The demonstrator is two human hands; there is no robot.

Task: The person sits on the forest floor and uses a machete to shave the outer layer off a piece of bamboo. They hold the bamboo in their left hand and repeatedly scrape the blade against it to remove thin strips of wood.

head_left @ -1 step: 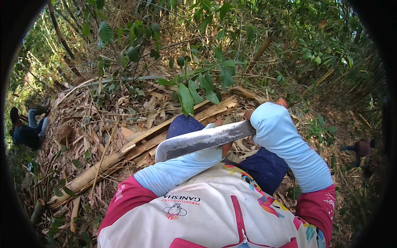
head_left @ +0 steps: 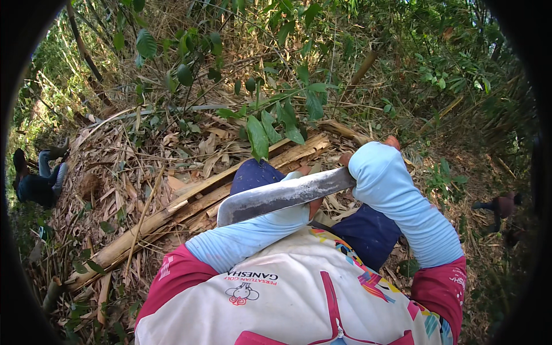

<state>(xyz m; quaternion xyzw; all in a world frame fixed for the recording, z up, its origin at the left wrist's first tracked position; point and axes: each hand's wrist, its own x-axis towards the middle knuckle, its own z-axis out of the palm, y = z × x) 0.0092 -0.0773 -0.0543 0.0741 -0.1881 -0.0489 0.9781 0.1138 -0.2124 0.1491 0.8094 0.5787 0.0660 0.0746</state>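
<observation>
A machete point(head_left: 282, 198) with a broad, dark-stained metal blade lies nearly level across the middle of the view, its blunt rounded end toward the left. My right hand point(head_left: 345, 160) is closed at its handle end; the pale blue sleeve point(head_left: 382, 164) covers most of the grip. Behind the blade is my left hand point(head_left: 315, 207), close to my body. Only small parts of it show above and below the metal, so its fingers and anything in them are hidden. Under the blade's left half runs my left forearm point(head_left: 253, 233) in a matching sleeve.
A split bamboo or wood pole point(head_left: 135, 244) lies diagonally on dry leaves beside my bent knee point(head_left: 253, 172). A leafy branch point(head_left: 259, 135) hangs just ahead. One person point(head_left: 40, 181) sits at the far left; another point(head_left: 503, 207) is partly visible at the right. Dense brush surrounds us.
</observation>
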